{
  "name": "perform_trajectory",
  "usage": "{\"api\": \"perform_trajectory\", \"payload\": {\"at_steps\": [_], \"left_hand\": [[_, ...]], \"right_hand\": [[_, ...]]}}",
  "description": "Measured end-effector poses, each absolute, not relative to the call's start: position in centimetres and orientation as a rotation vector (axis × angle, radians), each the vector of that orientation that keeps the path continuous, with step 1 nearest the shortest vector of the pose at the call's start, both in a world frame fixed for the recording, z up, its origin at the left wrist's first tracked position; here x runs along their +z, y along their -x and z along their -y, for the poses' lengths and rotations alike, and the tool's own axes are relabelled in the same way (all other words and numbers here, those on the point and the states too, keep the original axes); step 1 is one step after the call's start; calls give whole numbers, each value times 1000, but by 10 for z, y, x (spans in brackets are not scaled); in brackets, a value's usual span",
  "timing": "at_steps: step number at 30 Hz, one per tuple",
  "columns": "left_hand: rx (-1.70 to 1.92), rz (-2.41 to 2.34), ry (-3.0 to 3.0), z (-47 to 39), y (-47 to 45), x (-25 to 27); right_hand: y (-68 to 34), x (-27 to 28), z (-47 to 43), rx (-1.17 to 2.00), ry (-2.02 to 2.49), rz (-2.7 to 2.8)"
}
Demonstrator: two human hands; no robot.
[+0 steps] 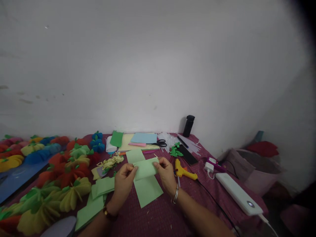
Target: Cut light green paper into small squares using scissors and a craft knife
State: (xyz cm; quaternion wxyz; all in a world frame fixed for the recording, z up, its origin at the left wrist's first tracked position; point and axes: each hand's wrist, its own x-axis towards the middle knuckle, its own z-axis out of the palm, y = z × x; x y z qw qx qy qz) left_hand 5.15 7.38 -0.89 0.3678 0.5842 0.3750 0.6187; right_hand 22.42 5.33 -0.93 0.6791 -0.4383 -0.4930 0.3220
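Head view. Both hands are occupied with one light green piece, held up over the middle of the table (182,205). The left hand (124,180) pinches the left end of the light green piece (145,169) between thumb and fingers; the right hand (167,175) grips the opposite end in the same way. A light green sheet (148,192) lies flat beneath, showing above and below the held piece; whether this is a single sheet or two cannot be told. Left of the left hand is a loose pile of light green pieces (103,186), with a cluster of cream-coloured bits (111,163) behind it. Farther left stand many ribbed, multicoloured ornaments (75,195). To the right of the right hand lies a yellow glue gun (182,172), its dark cord trailing toward the near edge; behind it are a black phone (188,154) and green leaf shapes (175,151). At the rear, black-handled scissors (161,143) lie beside a light blue sheet (144,138) and a dark green sheet (116,138). A black bottle (189,126) stands upright near the wall. Right: a long white device (237,192).
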Motion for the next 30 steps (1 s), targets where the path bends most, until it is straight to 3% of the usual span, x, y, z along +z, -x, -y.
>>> {"api": "perform_trajectory", "payload": {"at_steps": [30], "left_hand": [[1643,-1119,-1768,-60,-44,-9]], "right_hand": [[-224,-7,-54,812,865,913]]}}
